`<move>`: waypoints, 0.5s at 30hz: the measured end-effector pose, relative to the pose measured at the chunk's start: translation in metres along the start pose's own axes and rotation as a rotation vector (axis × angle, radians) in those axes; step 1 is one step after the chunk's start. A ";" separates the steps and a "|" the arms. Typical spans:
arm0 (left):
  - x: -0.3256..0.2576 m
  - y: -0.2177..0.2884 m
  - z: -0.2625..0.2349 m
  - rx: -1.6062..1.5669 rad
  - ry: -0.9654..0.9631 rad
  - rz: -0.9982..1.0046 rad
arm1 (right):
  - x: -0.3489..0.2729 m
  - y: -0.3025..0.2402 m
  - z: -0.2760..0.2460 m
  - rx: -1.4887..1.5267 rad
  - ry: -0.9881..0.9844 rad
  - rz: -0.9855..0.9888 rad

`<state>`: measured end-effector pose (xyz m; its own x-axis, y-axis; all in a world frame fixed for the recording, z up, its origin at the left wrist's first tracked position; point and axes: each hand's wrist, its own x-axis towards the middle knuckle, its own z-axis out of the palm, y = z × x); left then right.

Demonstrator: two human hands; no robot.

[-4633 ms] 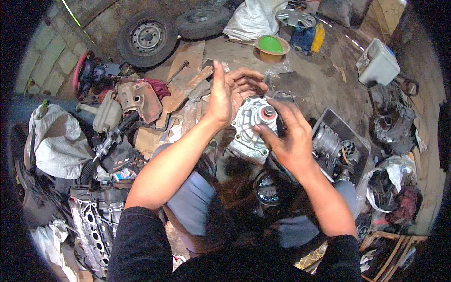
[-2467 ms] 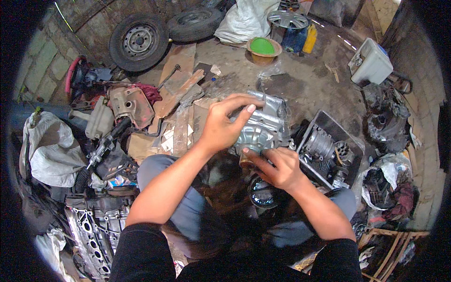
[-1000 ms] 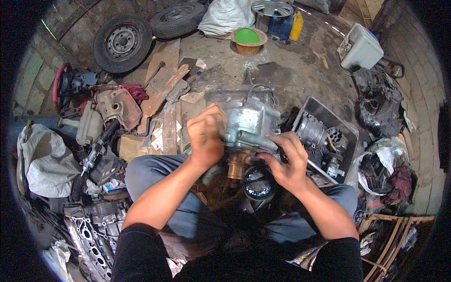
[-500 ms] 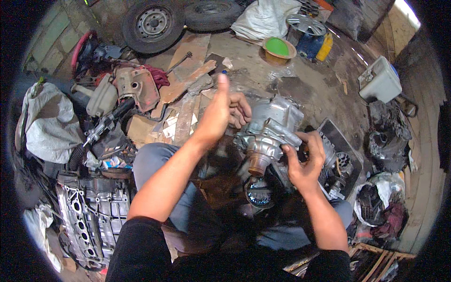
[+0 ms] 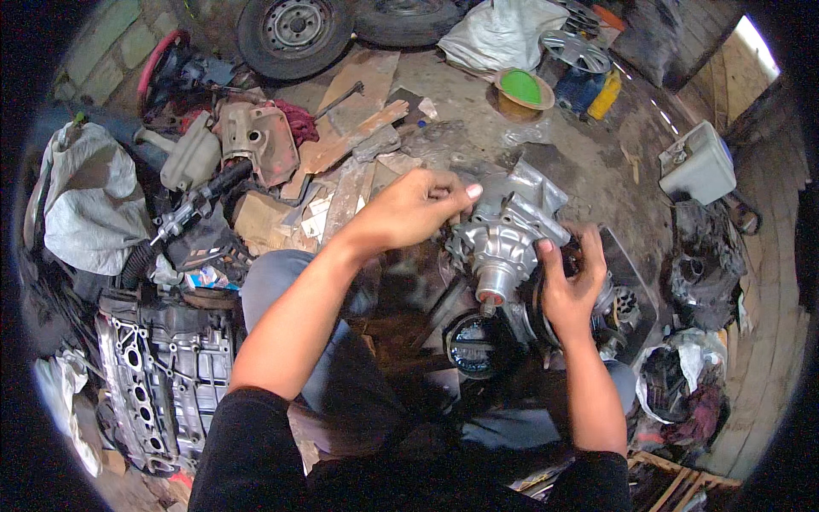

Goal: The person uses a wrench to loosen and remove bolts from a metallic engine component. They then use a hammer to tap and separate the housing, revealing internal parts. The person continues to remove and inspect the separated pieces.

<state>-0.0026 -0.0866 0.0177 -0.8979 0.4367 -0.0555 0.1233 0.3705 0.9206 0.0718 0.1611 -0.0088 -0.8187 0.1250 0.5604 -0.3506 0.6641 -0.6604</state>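
A silver-grey metal gearbox housing [image 5: 505, 232] stands tilted in front of me, its round neck pointing toward me. The neck has a reddish ring and a short shaft stub at its end. At the housing's upper left edge, my left hand [image 5: 418, 209] is closed with curled fingers, the thumb lying over them toward the right; its fingertips are partly hidden. My right hand [image 5: 573, 282] holds the housing's right side, thumb on the near face and fingers behind. Below the neck sits a round dark part with a wet, shiny inside [image 5: 472, 344].
A dark tray [image 5: 636, 282] with gears lies right of my right hand. An engine cylinder head [image 5: 162, 384] rests at lower left. Cardboard pieces, a white sack [image 5: 90, 200], tyres [image 5: 294, 34], a green-lined bowl [image 5: 520, 92] and a white plastic container [image 5: 698, 162] surround me.
My left hand has turned from thumb-up to thumb across and closed at the housing's edge. The housing's neck has tipped, now showing its reddish ring and shaft stub. The view has shifted slightly.
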 end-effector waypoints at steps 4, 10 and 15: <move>0.039 -0.011 0.012 -0.014 0.140 -0.037 | -0.003 -0.004 0.011 0.136 0.051 0.195; 0.103 -0.018 0.033 -0.100 0.135 -0.119 | 0.000 -0.007 0.018 0.214 0.102 0.283; 0.123 -0.024 0.042 -0.438 -0.148 -0.208 | -0.003 -0.007 0.016 0.223 0.106 0.351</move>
<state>-0.0981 -0.0069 -0.0272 -0.8113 0.5132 -0.2799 -0.2692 0.0970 0.9582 0.0693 0.1440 -0.0140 -0.8587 0.3979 0.3231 -0.1581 0.3939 -0.9054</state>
